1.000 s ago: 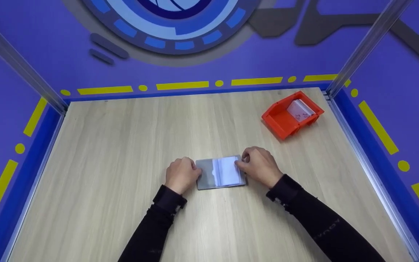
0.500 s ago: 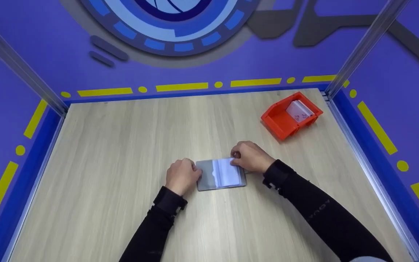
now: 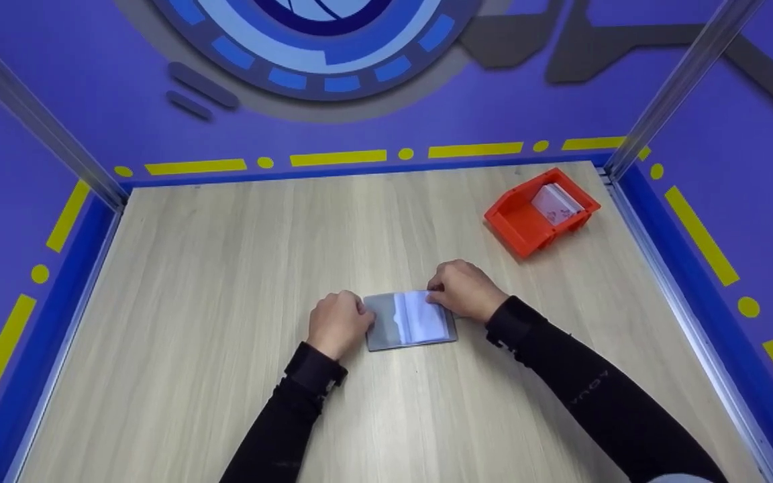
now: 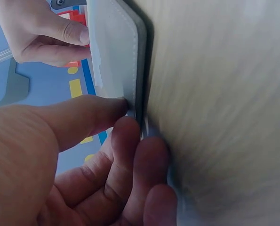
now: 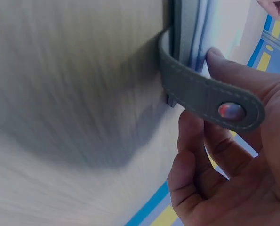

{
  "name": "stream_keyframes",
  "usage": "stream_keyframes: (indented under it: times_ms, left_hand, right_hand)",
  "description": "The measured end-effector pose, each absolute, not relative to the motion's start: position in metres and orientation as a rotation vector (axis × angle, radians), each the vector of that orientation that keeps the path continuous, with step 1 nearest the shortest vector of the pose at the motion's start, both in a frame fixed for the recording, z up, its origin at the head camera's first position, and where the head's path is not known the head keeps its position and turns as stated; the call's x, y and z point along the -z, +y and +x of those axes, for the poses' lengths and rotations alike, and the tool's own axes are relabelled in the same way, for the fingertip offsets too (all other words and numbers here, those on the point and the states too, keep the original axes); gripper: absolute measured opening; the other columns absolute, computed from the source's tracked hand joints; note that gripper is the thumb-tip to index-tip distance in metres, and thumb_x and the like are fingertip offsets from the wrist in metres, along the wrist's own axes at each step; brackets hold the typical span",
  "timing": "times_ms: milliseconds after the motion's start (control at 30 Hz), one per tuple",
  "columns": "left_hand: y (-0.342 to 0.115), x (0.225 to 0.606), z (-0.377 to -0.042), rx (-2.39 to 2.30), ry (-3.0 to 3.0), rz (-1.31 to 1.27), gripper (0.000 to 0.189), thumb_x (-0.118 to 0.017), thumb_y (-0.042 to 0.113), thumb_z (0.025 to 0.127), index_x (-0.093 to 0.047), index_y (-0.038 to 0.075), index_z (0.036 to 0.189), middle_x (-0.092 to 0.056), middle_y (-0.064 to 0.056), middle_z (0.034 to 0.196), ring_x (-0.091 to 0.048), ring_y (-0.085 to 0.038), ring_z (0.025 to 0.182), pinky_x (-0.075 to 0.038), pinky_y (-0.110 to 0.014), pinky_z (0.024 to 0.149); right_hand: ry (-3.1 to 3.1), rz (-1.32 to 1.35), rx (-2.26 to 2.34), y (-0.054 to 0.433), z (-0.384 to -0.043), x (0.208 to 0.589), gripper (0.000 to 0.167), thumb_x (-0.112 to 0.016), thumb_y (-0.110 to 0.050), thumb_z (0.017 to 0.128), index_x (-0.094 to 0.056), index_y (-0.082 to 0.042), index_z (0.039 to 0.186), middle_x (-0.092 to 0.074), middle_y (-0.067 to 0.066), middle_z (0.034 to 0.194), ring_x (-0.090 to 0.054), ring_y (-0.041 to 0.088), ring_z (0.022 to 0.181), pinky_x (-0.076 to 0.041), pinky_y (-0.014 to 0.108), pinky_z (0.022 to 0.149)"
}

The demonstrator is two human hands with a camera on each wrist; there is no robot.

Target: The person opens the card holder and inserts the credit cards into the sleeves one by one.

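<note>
A grey card holder (image 3: 381, 325) with stitched edges lies open on the table in the head view. Shiny clear plastic sleeves (image 3: 427, 325) cover its right half. My left hand (image 3: 337, 325) pinches the left edge, with the thumb (image 4: 95, 113) on the cover and fingertips at its underside. At the upper right corner, my right hand (image 3: 467, 288) pinches the sleeves; its thumb (image 5: 220, 61) lies on the plastic in the right wrist view. A grey strap (image 5: 191, 89) with a metal snap (image 5: 231, 111) sticks out from the holder, in front of the right fingers.
Toward the back right corner stands a red bin (image 3: 519, 225) with a stack of white and pink cards (image 3: 556, 203) inside. Blue-purple panels (image 3: 333, 134) wall in the wooden table (image 3: 225, 268) at the back and sides.
My right hand has shifted up and left from the holder's right edge to its upper right corner, then stayed there. The left hand keeps its grip on the left edge.
</note>
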State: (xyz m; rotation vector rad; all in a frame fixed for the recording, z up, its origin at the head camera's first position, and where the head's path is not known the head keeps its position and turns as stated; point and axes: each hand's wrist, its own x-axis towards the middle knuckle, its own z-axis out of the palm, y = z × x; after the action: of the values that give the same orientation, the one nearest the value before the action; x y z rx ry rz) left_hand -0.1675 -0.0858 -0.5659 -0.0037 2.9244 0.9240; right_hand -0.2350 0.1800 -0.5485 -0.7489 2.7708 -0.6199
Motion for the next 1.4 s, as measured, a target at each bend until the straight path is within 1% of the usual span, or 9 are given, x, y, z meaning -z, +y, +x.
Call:
stream_keyframes:
  times_ms: [133,267,367,500,667,800,1000,1200,1400]
  left_hand:
    - [-0.086,0.566,-0.168,-0.93,2.924,-0.006,0.046,-0.078,0.017,0.089,-0.046,0.024,0.057,-0.044,0.009,0.06,-0.041,-0.014,0.056,-0.032,-0.033,0.055]
    - [-0.086,0.566,-0.168,-0.906,2.931,-0.002,0.047,-0.08,0.021,0.09,-0.046,0.024,0.058,-0.044,0.009,0.061,-0.041,-0.014,0.057,-0.032,-0.033,0.055]
    - [-0.087,0.566,-0.169,-0.879,2.93,0.002,0.048,-0.082,0.025,0.091,-0.047,0.024,0.058,-0.045,0.009,0.062,-0.042,-0.014,0.058,-0.032,-0.033,0.056]
    - [-0.088,0.566,-0.169,-0.867,2.92,0.004,0.043,-0.083,0.028,0.092,-0.054,0.021,0.061,-0.052,0.006,0.064,-0.047,-0.015,0.059,-0.035,-0.033,0.057]
    - [-0.088,0.564,-0.169,-0.867,2.906,0.003,0.035,-0.083,0.031,0.093,-0.064,0.018,0.066,-0.061,0.004,0.069,-0.053,-0.017,0.062,-0.038,-0.033,0.059]
    - [-0.089,0.563,-0.168,-0.893,2.886,-0.007,0.035,-0.083,0.03,0.093,-0.064,0.018,0.066,-0.06,0.004,0.068,-0.052,-0.017,0.061,-0.038,-0.032,0.059]
    - [-0.09,0.565,-0.168,-0.908,2.883,-0.009,0.034,-0.083,0.029,0.093,-0.065,0.019,0.066,-0.059,0.005,0.067,-0.052,-0.016,0.06,-0.038,-0.031,0.059]
    - [-0.089,0.566,-0.169,-0.909,2.887,-0.038,0.025,-0.082,0.026,0.092,-0.071,0.019,0.07,-0.068,0.003,0.072,-0.059,-0.017,0.064,-0.042,-0.033,0.062]
    - [-0.088,0.565,-0.169,-0.905,2.905,-0.012,0.022,-0.081,0.023,0.091,-0.074,0.019,0.072,-0.071,0.002,0.074,-0.061,-0.018,0.065,-0.044,-0.034,0.061]
  right_hand:
    - [2.812,-0.737,0.603,0.179,-0.232,0.548,0.013,-0.087,-0.016,0.095,-0.087,-0.006,0.103,-0.08,0.008,0.098,-0.071,0.022,0.093,-0.059,0.042,0.087]
    - [2.801,-0.679,0.675,0.179,-0.233,0.549,0.01,-0.088,-0.014,0.093,-0.082,-0.006,0.094,-0.074,0.006,0.09,-0.063,0.02,0.085,-0.052,0.036,0.078]
    - [2.759,-0.618,0.725,0.181,-0.234,0.551,0.012,-0.085,-0.015,0.094,-0.078,-0.008,0.087,-0.069,0.003,0.082,-0.059,0.017,0.079,-0.047,0.031,0.072]
    - [2.701,-0.549,0.726,0.185,-0.236,0.551,0.015,-0.078,-0.017,0.098,-0.078,-0.01,0.085,-0.065,-0.001,0.077,-0.057,0.015,0.073,-0.045,0.029,0.067]
    - [2.652,-0.536,0.743,0.186,-0.238,0.546,0.015,-0.073,-0.017,0.099,-0.081,-0.012,0.086,-0.064,-0.003,0.073,-0.058,0.014,0.07,-0.047,0.028,0.065]
    - [2.628,-0.525,0.796,0.183,-0.238,0.539,0.017,-0.071,-0.018,0.098,-0.079,-0.014,0.084,-0.061,-0.005,0.071,-0.058,0.014,0.069,-0.046,0.029,0.064]
    - [2.634,-0.492,0.863,0.172,-0.24,0.531,0.027,-0.066,-0.02,0.096,-0.067,-0.018,0.069,-0.051,-0.008,0.063,-0.051,0.013,0.065,-0.039,0.029,0.063]
    - [2.56,-0.431,0.953,0.157,-0.243,0.525,0.035,-0.066,-0.022,0.095,-0.057,-0.021,0.062,-0.044,-0.01,0.06,-0.044,0.011,0.061,-0.032,0.028,0.059]
    - [2.499,-0.418,1.002,0.141,-0.245,0.525,0.033,-0.066,-0.021,0.095,-0.064,-0.016,0.063,-0.044,-0.012,0.058,-0.04,0.01,0.058,-0.028,0.027,0.056]
